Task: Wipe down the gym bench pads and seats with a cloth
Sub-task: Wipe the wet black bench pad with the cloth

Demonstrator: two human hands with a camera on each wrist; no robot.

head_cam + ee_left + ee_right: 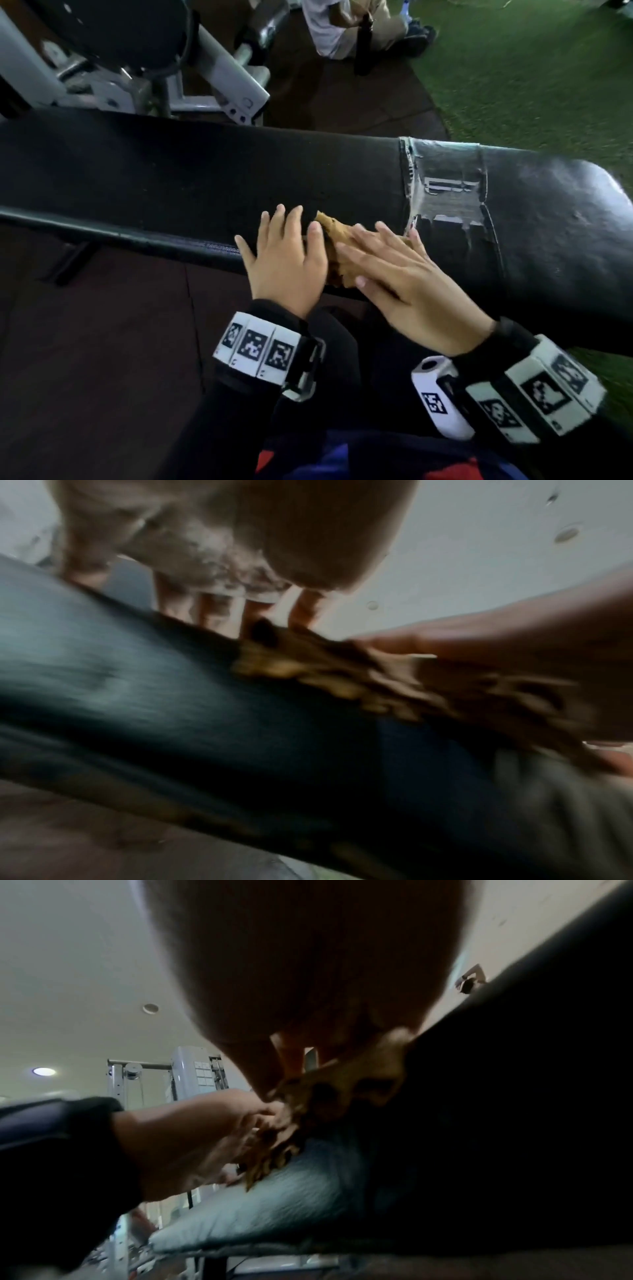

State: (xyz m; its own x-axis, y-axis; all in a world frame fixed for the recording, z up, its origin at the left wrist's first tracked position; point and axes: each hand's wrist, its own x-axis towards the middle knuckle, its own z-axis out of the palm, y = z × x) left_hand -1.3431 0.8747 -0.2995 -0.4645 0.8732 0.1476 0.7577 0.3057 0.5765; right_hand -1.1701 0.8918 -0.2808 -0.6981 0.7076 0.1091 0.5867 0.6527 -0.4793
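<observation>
A long black bench pad runs across the head view, with a worn taped patch toward its right end. A crumpled brown cloth lies on the pad's near edge. My left hand lies flat with straight fingers on the pad, its thumb side against the cloth. My right hand presses flat on top of the cloth, fingers straight and pointing left. In the left wrist view the cloth bunches on the pad under both hands. The right wrist view shows the cloth beneath my palm.
Grey machine frames stand behind the bench. A person sits on the floor at the back beside a dark bottle. Green turf lies to the right, dark rubber flooring to the left.
</observation>
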